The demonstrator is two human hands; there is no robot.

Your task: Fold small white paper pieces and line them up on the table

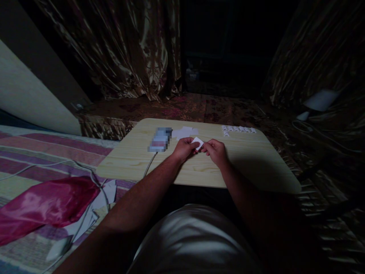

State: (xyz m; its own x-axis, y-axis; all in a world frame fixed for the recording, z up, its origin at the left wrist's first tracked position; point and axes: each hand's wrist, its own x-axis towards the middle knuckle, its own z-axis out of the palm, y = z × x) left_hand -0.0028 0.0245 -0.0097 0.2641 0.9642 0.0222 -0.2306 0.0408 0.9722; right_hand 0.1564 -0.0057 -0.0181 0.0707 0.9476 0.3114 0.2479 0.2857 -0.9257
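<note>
Over the middle of a light wooden table, my left hand pinches a small piece of white paper, its thumb lying on top. My right hand is closed at the paper's right edge, fingertips pressed together there. Whether those fingertips grip the paper or only touch it is hard to see in the dim light. Just beyond my left hand lie several loose white paper pieces. Toward the far right of the table, several small folded white paper pieces sit in a row, with one more in front.
A phone-like device, blurred out, lies left of my hands with a cable running off the near edge. On the striped bed at left are a pink satiny cloth and paper sheets. A white lamp stands at right.
</note>
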